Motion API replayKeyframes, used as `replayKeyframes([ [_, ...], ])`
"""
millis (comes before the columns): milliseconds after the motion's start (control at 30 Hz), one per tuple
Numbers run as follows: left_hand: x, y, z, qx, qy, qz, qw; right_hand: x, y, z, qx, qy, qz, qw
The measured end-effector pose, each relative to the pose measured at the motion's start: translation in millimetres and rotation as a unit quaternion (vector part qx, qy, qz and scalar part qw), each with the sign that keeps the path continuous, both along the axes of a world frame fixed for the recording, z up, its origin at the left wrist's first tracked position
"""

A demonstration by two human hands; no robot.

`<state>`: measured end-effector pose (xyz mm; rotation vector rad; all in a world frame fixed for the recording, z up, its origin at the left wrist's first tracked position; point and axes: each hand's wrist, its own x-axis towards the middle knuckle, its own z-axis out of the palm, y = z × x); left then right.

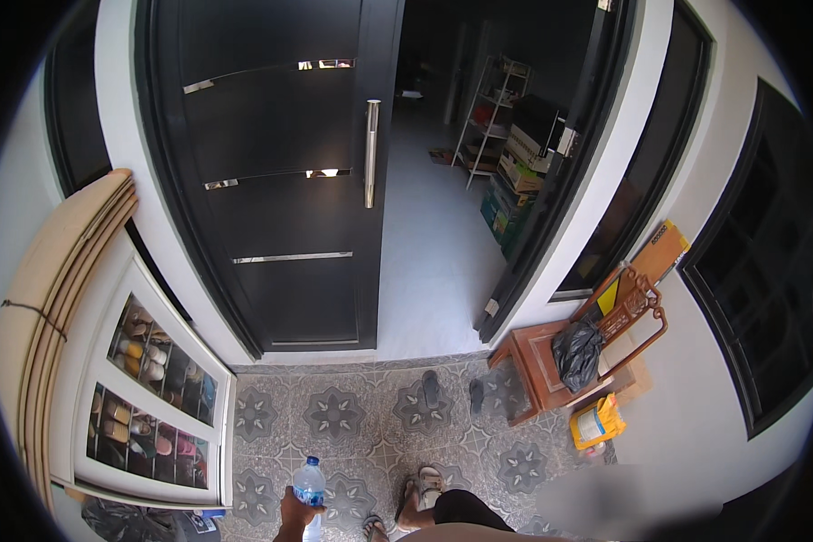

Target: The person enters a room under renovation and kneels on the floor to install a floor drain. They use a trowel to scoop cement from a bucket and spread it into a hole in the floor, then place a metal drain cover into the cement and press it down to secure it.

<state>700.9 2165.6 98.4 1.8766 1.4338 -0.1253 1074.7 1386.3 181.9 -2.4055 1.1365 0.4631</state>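
My left hand (295, 517) comes in at the lower edge, its fingers closed around a clear plastic water bottle (309, 483). The bottle is upright, with a blue cap and a blue label. Its lower part is partly covered by the hand. My right hand does not show. Below the bottle lies a grey patterned tile floor (384, 456), where my sandalled feet stand, one sandal (431, 483) ahead of the other.
A dark double door (285, 217) has its right side open onto a room with shelves and boxes. Two dark slippers (431, 388) lie before the sill. At left stands a white shoe cabinet (167, 361); at right, a wooden chair (537, 379) with a black bag and a yellow sack (598, 423).
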Motion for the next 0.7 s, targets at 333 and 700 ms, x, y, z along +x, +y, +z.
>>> replayKeyframes([
  [333, 279.5, 132.2, 56.3, 0.038, -0.02, -0.068, 0.997, 276.1, 89.7, -65.1, -0.082, 0.091, 0.018, 0.992],
  [700, 458.2, 151.2, 30.1, -0.054, -0.006, 0.083, 0.995, 774.9, 795.9, -6.4, 0.288, -0.177, 0.613, 0.714],
])
